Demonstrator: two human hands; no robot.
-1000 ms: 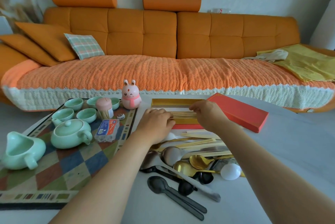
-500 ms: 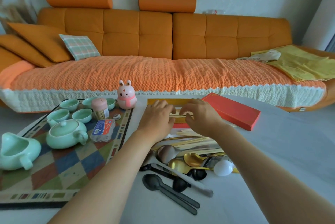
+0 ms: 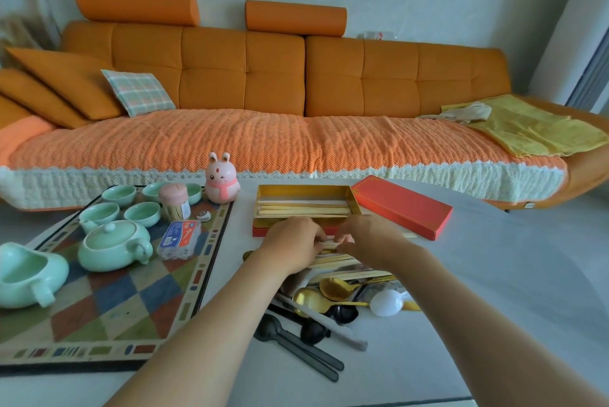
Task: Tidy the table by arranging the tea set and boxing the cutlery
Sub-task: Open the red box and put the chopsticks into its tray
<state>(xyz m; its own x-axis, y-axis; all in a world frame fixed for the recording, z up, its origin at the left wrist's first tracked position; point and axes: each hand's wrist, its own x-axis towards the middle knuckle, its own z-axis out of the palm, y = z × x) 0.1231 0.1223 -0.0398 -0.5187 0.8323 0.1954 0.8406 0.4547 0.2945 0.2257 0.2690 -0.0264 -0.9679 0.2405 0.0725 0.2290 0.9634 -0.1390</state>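
reaching forward side by side, two bare forearms stretch from the bottom edge toward the middle of the pale surface (image 3: 478, 281). the left hand (image 3: 291, 243) lies knuckles up with a straight wrist, its fingers curled down and pinching the near end of the loose chopsticks (image 3: 339, 262). the right hand (image 3: 367, 235) mirrors it, angled inward, its fingers bent round the same pale sticks. the fingertips of the two hands almost meet over the bundle. how many sticks they grip cannot be made out.

just beyond the hands sits the open box (image 3: 260, 230), red outside and gold inside. the boxed chopsticks (image 3: 303, 207) lie flat along its length. the red lid (image 3: 403, 207) rests beside the box on the right, tilted against its corner.

below the wrists the other cutlery lies heaped together. two gold spoons (image 3: 333, 288) sit near the centre, a white spoon (image 3: 385, 302) to the right, and black spoons (image 3: 273, 331) nearest the camera with their handles pointing down and right.

to the left a checked mat (image 3: 108, 304) carries the tea set. the green teapot (image 3: 112, 245) stands with its lid on, small cups (image 3: 143, 213) cluster behind it, and a pitcher (image 3: 26, 274) sits at the left edge. a pink rabbit figure (image 3: 219, 181) stands at the mat's far corner. an orange sofa (image 3: 263, 77) fills the background.
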